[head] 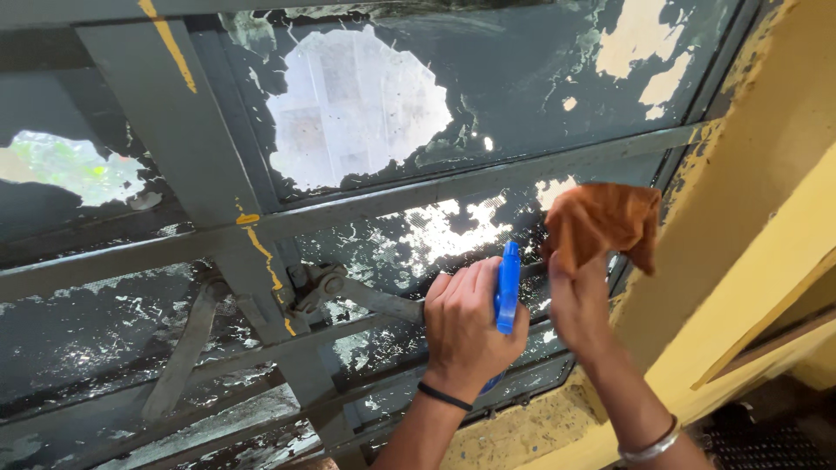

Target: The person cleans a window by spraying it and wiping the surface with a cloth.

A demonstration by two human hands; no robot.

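My left hand (466,326) is closed around a blue plastic tool (507,285), a scraper or spray handle, held upright in front of the lower window pane. A black band sits on that wrist. My right hand (579,300) grips an orange-brown cloth (603,219) and presses it against the glass (435,235) near the pane's right edge. A silver bangle circles the right wrist. The glass is covered in peeling dark paint with bare bright patches.
Grey metal window bars (366,205) and a vertical frame post (157,113) cross the panes. A metal window latch (322,283) sits left of my hands. A yellow painted wall (766,218) with chipped edges borders the window on the right.
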